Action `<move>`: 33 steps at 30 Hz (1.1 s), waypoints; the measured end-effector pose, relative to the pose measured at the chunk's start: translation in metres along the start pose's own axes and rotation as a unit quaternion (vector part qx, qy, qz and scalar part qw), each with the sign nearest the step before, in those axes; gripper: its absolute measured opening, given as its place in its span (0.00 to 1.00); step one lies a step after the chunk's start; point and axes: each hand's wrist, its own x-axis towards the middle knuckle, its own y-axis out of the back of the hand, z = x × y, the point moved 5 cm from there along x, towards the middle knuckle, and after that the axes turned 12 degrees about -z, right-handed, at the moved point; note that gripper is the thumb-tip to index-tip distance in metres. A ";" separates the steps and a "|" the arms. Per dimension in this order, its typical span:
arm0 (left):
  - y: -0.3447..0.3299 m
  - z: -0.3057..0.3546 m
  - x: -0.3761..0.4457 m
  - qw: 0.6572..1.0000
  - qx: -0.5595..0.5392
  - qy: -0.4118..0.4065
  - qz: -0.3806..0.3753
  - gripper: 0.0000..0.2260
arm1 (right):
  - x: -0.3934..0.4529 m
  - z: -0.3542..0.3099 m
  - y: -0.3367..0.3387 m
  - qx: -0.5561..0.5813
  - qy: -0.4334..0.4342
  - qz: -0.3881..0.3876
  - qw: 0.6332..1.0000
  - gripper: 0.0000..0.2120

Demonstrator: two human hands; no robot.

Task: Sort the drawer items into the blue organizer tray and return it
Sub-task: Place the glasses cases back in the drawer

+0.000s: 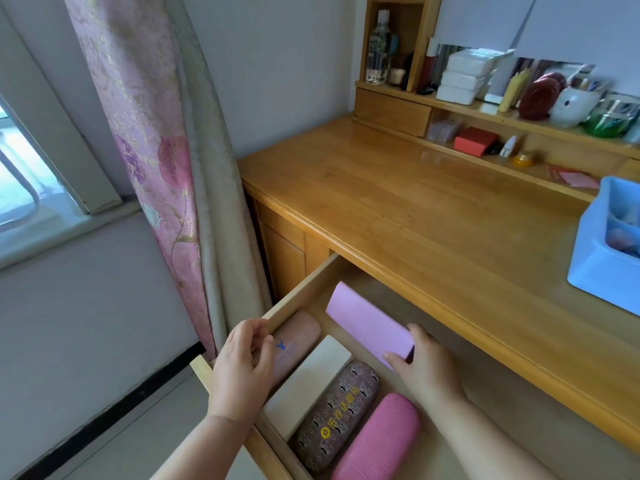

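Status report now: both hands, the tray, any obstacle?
Right hand grips lilac case in drawer. Left hand over peach case, holds nothing. Blue tray on desk. No obstacle.

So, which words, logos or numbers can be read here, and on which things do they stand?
Brown patterned glasses case: yellow flower logo and yellow Chinese characters, too blurred to quote.
Peach glasses case: blue deer logo and small blue lettering, unreadable.
Bottle on the shelf: label too small to read.

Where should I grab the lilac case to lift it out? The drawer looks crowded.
Probably across the near short end of the lilac case, from above, where the right hand already pinches it. It lies flat and angled, apart from the row of cases, with bare drawer floor around it.
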 end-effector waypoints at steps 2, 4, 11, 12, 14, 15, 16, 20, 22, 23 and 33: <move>0.000 -0.001 0.001 1.000 -0.007 -0.001 0.004 0.08 | 0.020 -0.003 -0.014 0.026 0.002 -0.036 0.999 0.29; 0.000 -0.002 0.002 1.000 -0.009 0.000 0.002 0.07 | 0.029 -0.007 -0.024 0.095 0.010 -0.080 0.992 0.34; 0.001 0.002 -0.001 1.000 -0.011 0.004 -0.002 0.08 | -0.040 0.034 -0.042 0.160 -0.064 -0.057 0.983 0.11; 0.001 0.003 -0.001 1.000 -0.010 0.007 -0.003 0.07 | -0.049 0.035 -0.049 0.140 -0.053 -0.091 0.985 0.10; 0.002 0.003 0.002 1.000 -0.007 0.015 -0.001 0.06 | -0.056 0.034 -0.056 0.172 -0.034 -0.113 0.978 0.12; 0.002 0.004 0.002 1.000 -0.006 0.019 0.000 0.06 | -0.060 0.033 -0.056 0.225 -0.034 -0.120 0.966 0.13; 0.002 0.005 0.001 1.000 -0.004 0.021 -0.001 0.05 | -0.064 0.031 -0.056 0.279 -0.036 -0.133 0.950 0.12; 0.002 0.007 -0.001 1.000 -0.003 0.023 0.003 0.05 | -0.071 0.035 -0.039 0.367 -0.021 -0.143 0.919 0.12; 0.003 0.007 -0.001 1.000 -0.006 0.026 0.004 0.05 | -0.066 0.032 -0.022 0.416 -0.016 -0.105 0.903 0.11; 0.003 0.007 0.000 1.000 -0.009 0.027 0.003 0.05 | -0.062 0.026 -0.017 0.454 -0.019 -0.095 0.886 0.10; -0.003 0.014 0.002 0.986 0.150 -0.054 -0.047 0.09 | 0.026 -0.110 -0.069 0.318 -0.046 -0.123 0.939 0.25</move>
